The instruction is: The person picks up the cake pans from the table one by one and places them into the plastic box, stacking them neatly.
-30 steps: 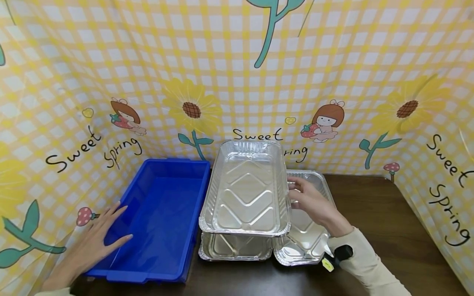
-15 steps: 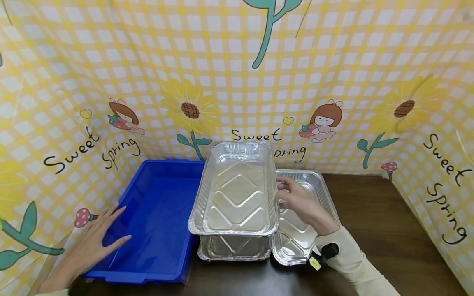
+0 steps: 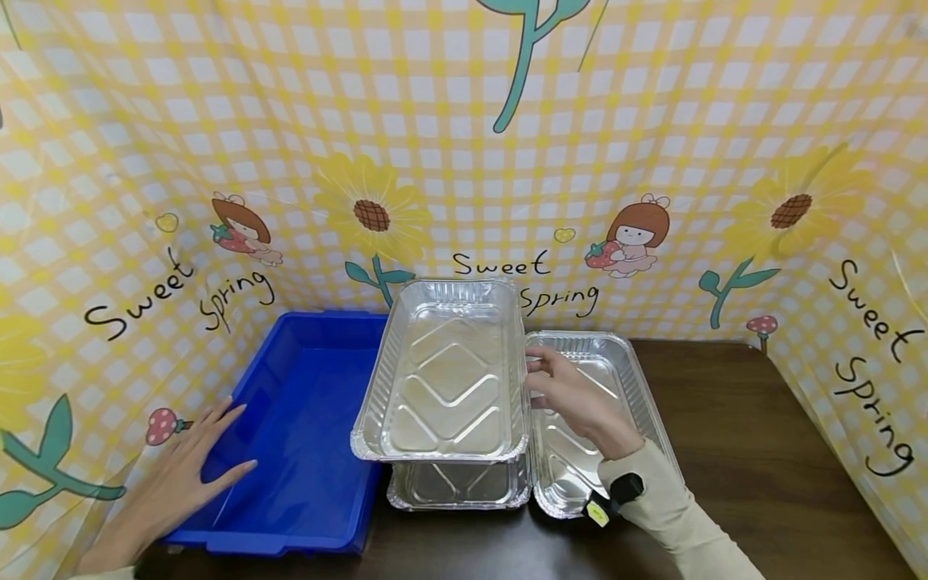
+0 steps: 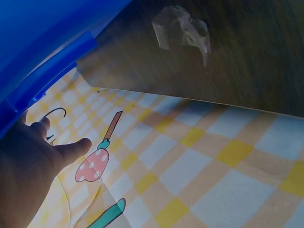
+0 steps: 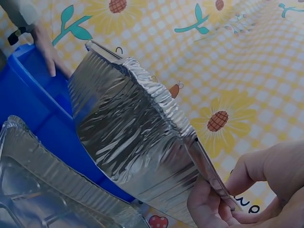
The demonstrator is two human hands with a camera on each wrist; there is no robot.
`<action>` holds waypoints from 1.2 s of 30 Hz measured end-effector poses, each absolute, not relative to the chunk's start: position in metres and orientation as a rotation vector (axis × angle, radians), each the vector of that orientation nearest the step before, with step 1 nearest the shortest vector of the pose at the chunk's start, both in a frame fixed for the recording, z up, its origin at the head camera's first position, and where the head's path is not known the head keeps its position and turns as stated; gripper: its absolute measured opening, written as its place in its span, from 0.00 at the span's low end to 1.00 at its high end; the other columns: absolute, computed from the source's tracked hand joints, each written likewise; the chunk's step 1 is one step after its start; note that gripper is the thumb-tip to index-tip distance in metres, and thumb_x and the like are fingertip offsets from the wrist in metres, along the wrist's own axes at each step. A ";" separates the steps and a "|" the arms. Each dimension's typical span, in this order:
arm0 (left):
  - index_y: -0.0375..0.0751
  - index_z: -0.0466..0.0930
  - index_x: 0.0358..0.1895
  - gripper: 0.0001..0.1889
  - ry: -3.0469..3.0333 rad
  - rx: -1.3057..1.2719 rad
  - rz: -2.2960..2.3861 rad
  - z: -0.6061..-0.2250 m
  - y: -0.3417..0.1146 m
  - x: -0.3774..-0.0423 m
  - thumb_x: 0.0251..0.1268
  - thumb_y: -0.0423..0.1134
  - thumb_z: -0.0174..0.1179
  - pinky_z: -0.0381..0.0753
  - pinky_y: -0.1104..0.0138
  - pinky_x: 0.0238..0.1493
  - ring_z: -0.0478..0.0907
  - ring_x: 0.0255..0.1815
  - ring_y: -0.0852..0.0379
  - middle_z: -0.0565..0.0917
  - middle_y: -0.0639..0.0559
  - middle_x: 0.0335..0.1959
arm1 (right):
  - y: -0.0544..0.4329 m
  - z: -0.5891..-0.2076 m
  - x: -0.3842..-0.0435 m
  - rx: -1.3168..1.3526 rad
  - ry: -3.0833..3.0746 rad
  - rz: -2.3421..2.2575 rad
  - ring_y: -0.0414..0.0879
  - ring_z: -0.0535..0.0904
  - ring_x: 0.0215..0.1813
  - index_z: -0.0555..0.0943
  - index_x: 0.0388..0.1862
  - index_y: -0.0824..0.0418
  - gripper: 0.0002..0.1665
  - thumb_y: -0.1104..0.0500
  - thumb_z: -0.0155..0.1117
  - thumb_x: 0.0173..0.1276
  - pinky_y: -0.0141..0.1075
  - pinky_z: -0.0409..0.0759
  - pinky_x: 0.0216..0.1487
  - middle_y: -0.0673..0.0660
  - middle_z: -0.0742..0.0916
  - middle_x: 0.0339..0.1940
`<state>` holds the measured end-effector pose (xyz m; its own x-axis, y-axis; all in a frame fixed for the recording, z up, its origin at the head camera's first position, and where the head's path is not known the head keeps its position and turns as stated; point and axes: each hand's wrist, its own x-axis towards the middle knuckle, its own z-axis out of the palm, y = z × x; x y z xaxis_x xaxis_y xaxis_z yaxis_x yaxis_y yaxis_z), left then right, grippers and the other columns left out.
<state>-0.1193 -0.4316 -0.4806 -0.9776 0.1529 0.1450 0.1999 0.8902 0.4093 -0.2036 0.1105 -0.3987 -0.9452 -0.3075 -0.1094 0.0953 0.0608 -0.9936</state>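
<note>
My right hand (image 3: 576, 395) pinches the right rim of a shiny foil tray (image 3: 449, 379), which is raised above a second foil tray (image 3: 458, 487) and overlaps the right side of the blue bin (image 3: 312, 443). The right wrist view shows thumb and fingers (image 5: 204, 202) on the crimped rim, and the tray's wrinkled side wall. Fingers spread, my left hand (image 3: 177, 475) lies over the bin's left edge; the left wrist view shows its thumb (image 4: 71, 153) held out beside the bin's blue underside. A third foil tray (image 3: 573, 459) lies below my right forearm.
A dark wooden table (image 3: 747, 427) bears the bin and trays. Checked yellow cloth (image 3: 464, 161) with sunflowers rises at the back and both sides. A scrap of clear film or tape (image 4: 183, 31) appears on the dark wood in the left wrist view.
My right hand has carried the raised foil tray leftward, from above the lower tray to overlapping the blue bin's right edge. The left hand has stayed in place.
</note>
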 end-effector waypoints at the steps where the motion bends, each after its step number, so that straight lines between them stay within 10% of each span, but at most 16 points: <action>1: 0.47 0.51 0.87 0.49 -2.945 -0.279 -0.655 -0.480 -0.432 -0.120 0.72 0.53 0.69 0.43 0.20 0.67 0.38 0.84 0.27 0.45 0.37 0.88 | 0.109 -0.399 -0.203 -0.216 2.050 -1.958 0.47 0.78 0.49 0.59 0.77 0.77 0.43 0.69 0.54 0.62 0.37 0.83 0.48 0.70 0.75 0.61; 36: 0.44 0.51 0.87 0.47 -2.955 -0.250 -0.693 -0.484 -0.433 -0.119 0.74 0.54 0.67 0.40 0.21 0.68 0.37 0.84 0.26 0.46 0.34 0.87 | 0.056 -0.407 -0.207 -0.215 2.026 -2.017 0.49 0.78 0.47 0.63 0.75 0.79 0.40 0.72 0.55 0.63 0.41 0.87 0.44 0.69 0.78 0.55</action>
<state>-0.1191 -0.4326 -0.4839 -0.9820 0.1370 0.1302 0.1806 0.8833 0.4326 -0.2071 0.0557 -0.4066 -0.9515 -0.2948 -0.0885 0.0871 0.0178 -0.9960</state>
